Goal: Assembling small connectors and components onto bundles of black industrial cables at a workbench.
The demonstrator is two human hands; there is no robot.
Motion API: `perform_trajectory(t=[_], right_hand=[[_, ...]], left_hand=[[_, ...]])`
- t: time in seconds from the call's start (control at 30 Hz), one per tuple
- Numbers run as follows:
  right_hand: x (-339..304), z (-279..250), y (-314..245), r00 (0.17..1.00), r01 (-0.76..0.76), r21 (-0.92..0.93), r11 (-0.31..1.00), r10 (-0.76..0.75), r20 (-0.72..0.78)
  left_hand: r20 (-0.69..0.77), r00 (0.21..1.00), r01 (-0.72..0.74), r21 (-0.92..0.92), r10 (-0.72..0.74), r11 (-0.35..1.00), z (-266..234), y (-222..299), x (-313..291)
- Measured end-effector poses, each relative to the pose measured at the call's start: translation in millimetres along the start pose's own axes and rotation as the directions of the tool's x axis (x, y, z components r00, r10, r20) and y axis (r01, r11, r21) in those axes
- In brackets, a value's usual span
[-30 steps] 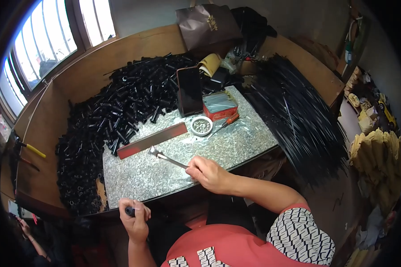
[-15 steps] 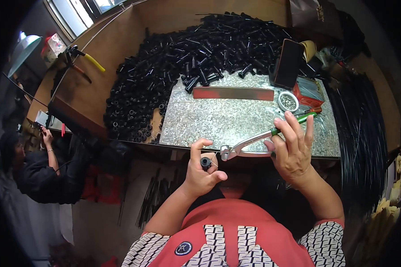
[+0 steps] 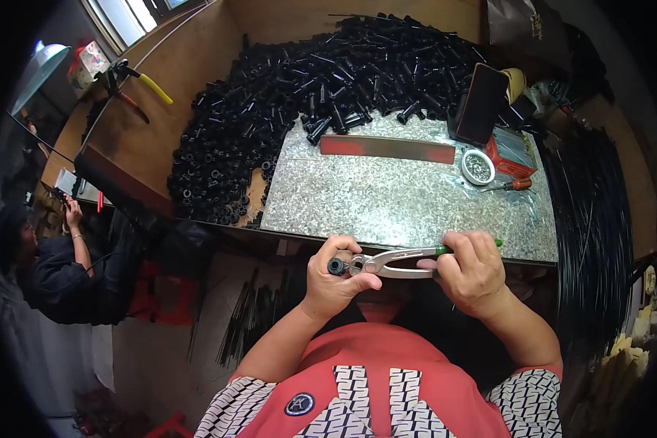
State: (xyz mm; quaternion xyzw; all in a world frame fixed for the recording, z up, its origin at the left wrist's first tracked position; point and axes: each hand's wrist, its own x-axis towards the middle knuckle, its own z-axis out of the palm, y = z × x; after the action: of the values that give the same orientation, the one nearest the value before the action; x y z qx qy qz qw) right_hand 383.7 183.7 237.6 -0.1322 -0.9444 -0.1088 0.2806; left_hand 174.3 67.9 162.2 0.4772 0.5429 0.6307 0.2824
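Observation:
My left hand (image 3: 333,286) is closed around a short black tubular part (image 3: 336,266), its round hollow end facing up. My right hand (image 3: 473,276) grips the green handles of silver pincers (image 3: 409,256), with its fingers wrapped over them. The jaws of the pincers lie right beside the tube, between my left thumb and forefinger. Whether they bite on a wire there is too small to tell. Both hands are just in front of the speckled worktop (image 3: 343,197).
A big heap of black tubular parts (image 3: 321,80) fills the back and left. On the worktop are a flat bar (image 3: 387,149), a white bowl of small metal bits (image 3: 477,167), an orange-handled screwdriver (image 3: 517,185) and a phone (image 3: 481,104). Black rods (image 3: 591,219) lie right; a co-worker (image 3: 58,270) sits left.
My right fingers have closed from a spread position around the handles. The pincers have swung more level, and their jaws have moved left and down to the black tube.

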Motion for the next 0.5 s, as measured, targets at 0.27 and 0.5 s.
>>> perform_trajectory(t=[0.27, 0.5], right_hand=[[-22, 0, -15, 0.645, -0.705, 0.604, 0.373, -0.019, 0.764], [-21, -11, -8, 0.400, -0.911, 0.411, -0.042, -0.338, 0.852]], left_hand=[[0.189, 0.982, 0.011, -0.048, -0.002, 0.999, -10, 1, -1], [0.200, 0.979, -0.047, 0.107, 0.025, 0.993, -1, 9, 7]])
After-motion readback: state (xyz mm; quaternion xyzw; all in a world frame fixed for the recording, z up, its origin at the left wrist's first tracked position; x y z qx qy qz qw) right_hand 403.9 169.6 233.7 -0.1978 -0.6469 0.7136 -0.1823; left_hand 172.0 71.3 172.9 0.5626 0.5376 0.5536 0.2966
